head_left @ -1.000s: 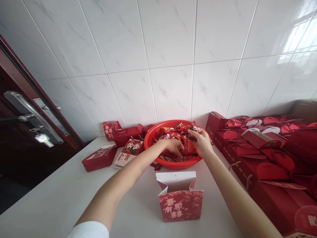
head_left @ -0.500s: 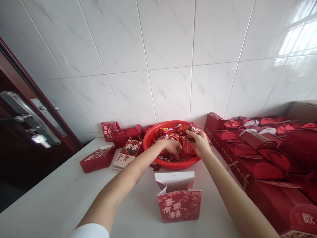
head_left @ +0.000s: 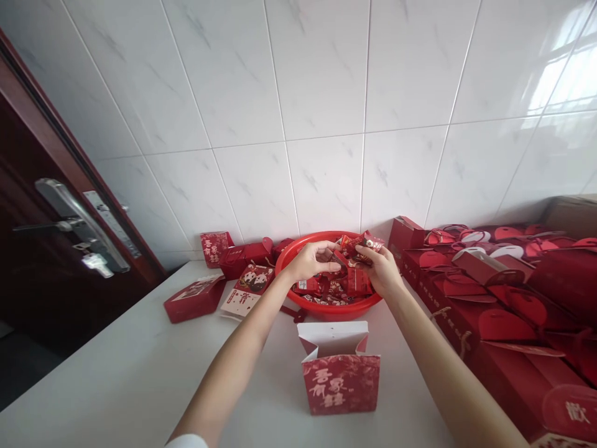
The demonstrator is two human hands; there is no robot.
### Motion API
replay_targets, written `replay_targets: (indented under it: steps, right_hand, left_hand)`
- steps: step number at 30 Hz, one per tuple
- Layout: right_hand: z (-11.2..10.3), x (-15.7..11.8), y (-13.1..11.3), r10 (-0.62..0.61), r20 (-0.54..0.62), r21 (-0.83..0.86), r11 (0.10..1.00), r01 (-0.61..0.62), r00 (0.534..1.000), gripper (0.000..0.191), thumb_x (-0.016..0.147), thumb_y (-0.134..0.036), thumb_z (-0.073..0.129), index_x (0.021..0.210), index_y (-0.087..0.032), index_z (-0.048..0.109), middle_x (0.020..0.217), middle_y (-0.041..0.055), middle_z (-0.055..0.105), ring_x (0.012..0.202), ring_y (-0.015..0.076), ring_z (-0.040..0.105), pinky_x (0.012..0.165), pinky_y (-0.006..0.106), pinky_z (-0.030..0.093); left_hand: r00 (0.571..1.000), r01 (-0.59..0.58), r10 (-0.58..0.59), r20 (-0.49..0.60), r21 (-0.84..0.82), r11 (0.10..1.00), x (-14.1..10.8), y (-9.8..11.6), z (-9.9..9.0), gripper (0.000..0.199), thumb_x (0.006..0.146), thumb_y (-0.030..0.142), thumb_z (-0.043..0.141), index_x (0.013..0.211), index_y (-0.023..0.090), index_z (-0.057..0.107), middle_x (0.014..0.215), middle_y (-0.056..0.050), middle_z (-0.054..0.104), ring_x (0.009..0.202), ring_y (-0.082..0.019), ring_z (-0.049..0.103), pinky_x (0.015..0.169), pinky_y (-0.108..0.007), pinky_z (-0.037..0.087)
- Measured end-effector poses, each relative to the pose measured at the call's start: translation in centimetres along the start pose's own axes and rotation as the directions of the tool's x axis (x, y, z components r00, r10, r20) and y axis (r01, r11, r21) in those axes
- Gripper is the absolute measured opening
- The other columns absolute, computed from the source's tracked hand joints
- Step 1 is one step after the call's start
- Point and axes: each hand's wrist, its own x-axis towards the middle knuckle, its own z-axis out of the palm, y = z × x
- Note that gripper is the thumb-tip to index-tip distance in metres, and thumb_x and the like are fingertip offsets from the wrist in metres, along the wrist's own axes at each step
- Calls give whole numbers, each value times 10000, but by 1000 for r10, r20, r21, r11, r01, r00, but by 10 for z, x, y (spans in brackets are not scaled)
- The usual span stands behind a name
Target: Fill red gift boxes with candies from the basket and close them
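Observation:
A red plastic basket [head_left: 305, 309] full of small red wrapped packets stands against the wall. Over its right side, my right hand [head_left: 383, 269] is closed on a red printed candy packet [head_left: 373, 241]. My left hand [head_left: 311, 260] is above the basket's left half, its thumb and fingers curved around a small red wrapped candy [head_left: 337, 256]; the fingers partly hide it. Both hands are close together. In front of the basket, an upright red paper gift box [head_left: 342, 384] with pale lettering has its top flaps open; its inside bottom is hidden.
To the right, many red gift boxes [head_left: 504, 330] with rounded handles are packed together. Several red boxes [head_left: 194, 298] and a printed card [head_left: 240, 303] lie left of the basket on the white table [head_left: 140, 367]. A dark door with a metal handle [head_left: 88, 218] is at the left.
My left hand has risen out of the packets and moved toward my right hand, with a candy between its fingers. My right hand still holds its packet. The view has shifted slightly.

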Motion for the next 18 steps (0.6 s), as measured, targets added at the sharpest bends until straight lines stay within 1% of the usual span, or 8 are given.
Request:
replay_targets:
  steps: [4, 6, 7, 9, 10, 12, 15, 18]
  right_hand:
    - [12, -18, -27, -15, 97, -33, 999, 18, 995, 322, 496, -273, 906, 706, -174, 683, 739, 3, 713, 698, 153, 666, 614, 254, 570]
    - [18, -31, -42, -42, 179, -67, 996, 55, 983, 331, 505, -283, 914, 721, -173, 688, 745, 1, 712, 690, 150, 661, 615, 260, 567]
    - [21, -38, -49, -57, 224, -86, 993, 78, 973, 328, 518, -289, 914, 728, -175, 689, 749, 1, 710, 693, 152, 659, 622, 267, 569]
    - [26, -52, -61, -95, 294, -128, 982, 138, 951, 305, 558, -303, 905, 736, -181, 690, 753, -1, 702, 700, 156, 658, 644, 280, 569]
    - [27, -59, -66, -118, 315, -151, 973, 172, 942, 288, 583, -310, 897, 739, -185, 690, 757, -1, 700, 705, 157, 660, 661, 284, 568]
    - [29, -71, -74, -163, 338, -197, 951, 239, 927, 262, 626, -327, 882, 752, -193, 695, 780, 5, 703, 724, 163, 668, 704, 299, 568]
    - [28, -83, -82, -188, 347, -273, 917, 290, 919, 256, 663, -359, 867, 790, -205, 707, 828, 25, 715, 785, 201, 688, 763, 350, 579]
    - [24, -92, -90, -179, 377, -325, 893, 311, 909, 254, 682, -369, 861, 815, -216, 708, 836, 31, 708, 823, 231, 691, 769, 377, 582]
  left_hand:
    - [986, -81, 48, -159, -208, 975, -45, 33, 2, 362, 725, 374, 836, 978, 158, 692, 949, -42, 719, 841, -163, 664, 788, -284, 530]
    - [986, -97, 59, -157, -245, 965, -67, 53, 3, 349, 738, 357, 834, 988, 162, 687, 944, -41, 716, 815, -156, 661, 754, -274, 540]
    - [987, -105, 74, -139, -224, 969, -78, 62, 4, 334, 743, 343, 833, 983, 164, 686, 934, -41, 711, 807, -155, 659, 739, -270, 542]
    - [985, -142, 129, -113, -113, 983, -97, 79, 9, 279, 729, 310, 845, 899, 161, 681, 897, -38, 697, 805, -157, 653, 737, -267, 545]
    - [982, -159, 153, -108, -43, 986, -105, 86, 12, 257, 729, 302, 844, 860, 163, 671, 876, -33, 692, 811, -159, 650, 749, -271, 545]
    - [982, -155, 164, -88, 103, 982, -117, 94, 19, 231, 750, 310, 827, 814, 169, 654, 840, -25, 690, 809, -164, 650, 767, -284, 548]
    - [987, -124, 148, -64, 283, 951, -125, 94, 32, 216, 787, 342, 795, 855, 176, 673, 874, -29, 722, 847, -180, 670, 818, -304, 552]
    - [985, -141, 167, -45, 355, 924, -123, 87, 40, 204, 813, 326, 777, 941, 190, 693, 945, -24, 741, 905, -183, 685, 865, -299, 548]
